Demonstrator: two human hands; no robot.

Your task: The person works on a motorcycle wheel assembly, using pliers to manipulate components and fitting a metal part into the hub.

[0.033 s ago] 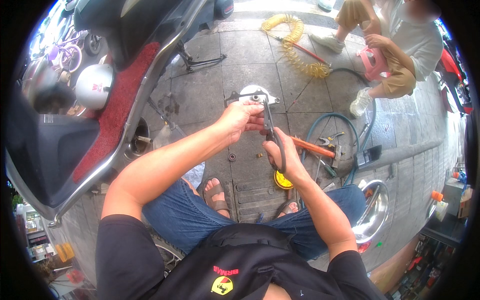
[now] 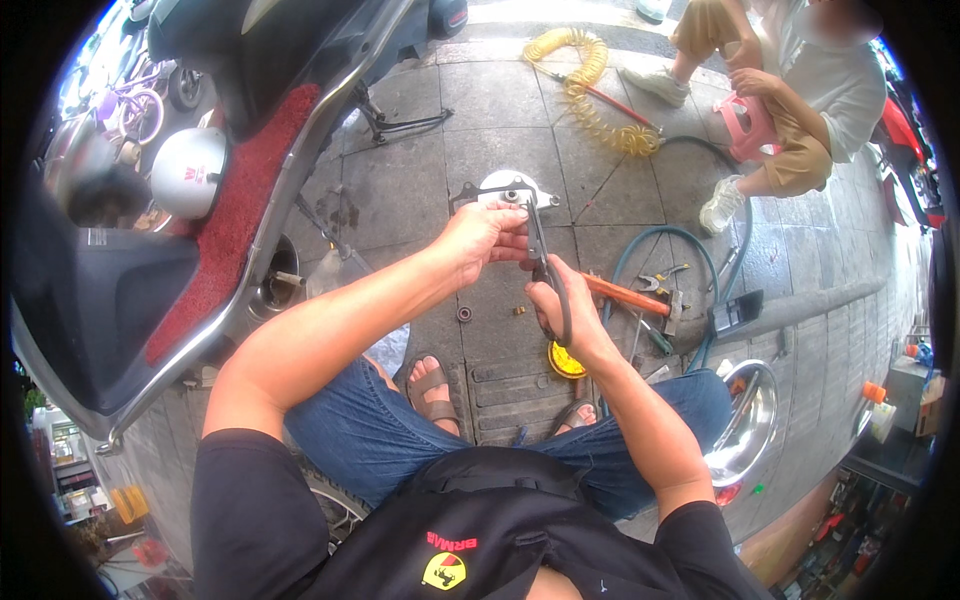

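My right hand [image 2: 562,305] is closed around the dark handles of a pair of scissors [image 2: 537,240]. Their blades point away from me and pass close to the fingertips of my left hand [image 2: 490,240]. Thumb and fingers of that hand are pinched together on a thin dark piece with an uneven outline [image 2: 466,194]; my fingers hide part of it. Just beyond lies a pale round metal part [image 2: 510,182] with a hole in its middle and a small lug at its right. Whether the blades touch the dark piece, I cannot tell.
A scooter with a red footboard mat [image 2: 235,220] and a silver helmet [image 2: 190,172] stands left. Right of my hands lie an orange-handled hammer [image 2: 630,295], pliers [image 2: 660,278] and a green hose [image 2: 620,245]. A yellow coiled hose [image 2: 590,95] lies ahead, near a seated person [image 2: 800,110].
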